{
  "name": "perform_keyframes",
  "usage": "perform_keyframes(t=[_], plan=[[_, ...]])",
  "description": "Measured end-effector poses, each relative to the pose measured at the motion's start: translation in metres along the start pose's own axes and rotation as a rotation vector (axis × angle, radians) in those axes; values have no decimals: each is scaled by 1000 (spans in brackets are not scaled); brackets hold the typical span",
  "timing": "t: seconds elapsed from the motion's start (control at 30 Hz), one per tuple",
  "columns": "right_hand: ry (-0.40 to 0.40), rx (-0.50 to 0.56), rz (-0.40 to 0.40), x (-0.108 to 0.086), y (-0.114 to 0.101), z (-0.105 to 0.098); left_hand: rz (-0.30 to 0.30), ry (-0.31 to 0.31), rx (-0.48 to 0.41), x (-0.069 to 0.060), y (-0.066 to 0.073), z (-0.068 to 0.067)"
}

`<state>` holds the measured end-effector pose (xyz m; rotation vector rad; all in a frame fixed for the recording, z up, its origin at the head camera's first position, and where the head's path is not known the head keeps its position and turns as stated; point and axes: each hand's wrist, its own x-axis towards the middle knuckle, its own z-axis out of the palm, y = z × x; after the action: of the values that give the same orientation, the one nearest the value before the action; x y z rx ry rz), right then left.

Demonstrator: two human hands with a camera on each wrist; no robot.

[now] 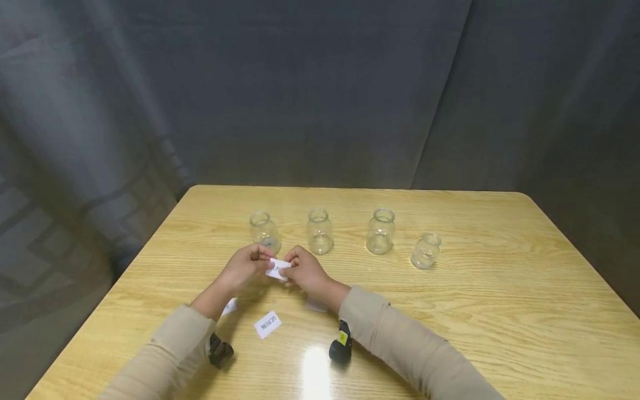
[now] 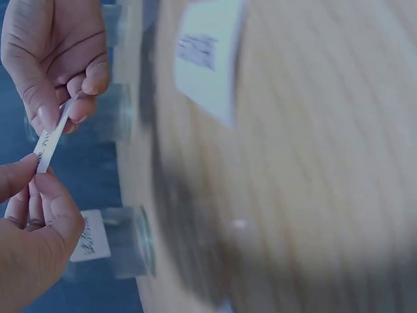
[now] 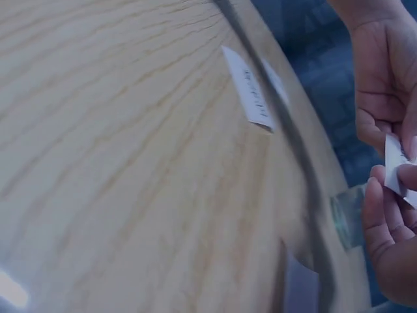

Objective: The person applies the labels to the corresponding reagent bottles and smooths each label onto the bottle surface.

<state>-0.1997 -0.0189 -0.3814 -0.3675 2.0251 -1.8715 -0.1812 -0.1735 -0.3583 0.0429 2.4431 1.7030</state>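
Between my hands, above the table, is a small white paper label (image 1: 278, 269) with dark writing. My left hand (image 1: 243, 268) pinches its left end between thumb and fingers. The label's other end is pinched by my right hand (image 1: 307, 273). In the left wrist view the held label (image 2: 52, 140) appears nearly edge-on, its writing partly hidden. Just behind the left hand stands a clear glass jar (image 1: 260, 222), which bears a white label (image 2: 91, 236) on its side. Another glass jar (image 1: 320, 233) stands behind the right hand.
A third jar (image 1: 381, 233) and a smaller one (image 1: 426, 254) stand farther right. One written label (image 1: 268, 324) lies in front of the hands. Another label (image 1: 230, 306) is partly covered by the left arm, and a pale one (image 1: 316, 304) lies beside the right forearm.
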Motion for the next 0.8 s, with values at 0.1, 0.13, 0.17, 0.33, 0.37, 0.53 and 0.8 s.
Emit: perform_keyframes(t=[0.1, 0.13, 0.17, 0.33, 0.37, 0.53, 0.8], plan=[[0, 18, -30, -4, -4, -7, 17, -5, -46, 0, 5, 3], [0, 26, -41, -6, -6, -9, 24, -8, -58, 0, 7, 5], [1, 32, -54, -8, -8, -12, 31, -13, -78, 0, 9, 7], [23, 45, -97, -16, -13, -25, 60, -83, -229, 0, 17, 14], [32, 48, -102, -17, -14, -27, 58, -101, -273, 0, 19, 15], [52, 51, -111, -25, -20, -38, 58, -206, -391, 1, 20, 19], [6, 50, -124, -36, -23, -49, 68, -320, -467, 0, 22, 24]])
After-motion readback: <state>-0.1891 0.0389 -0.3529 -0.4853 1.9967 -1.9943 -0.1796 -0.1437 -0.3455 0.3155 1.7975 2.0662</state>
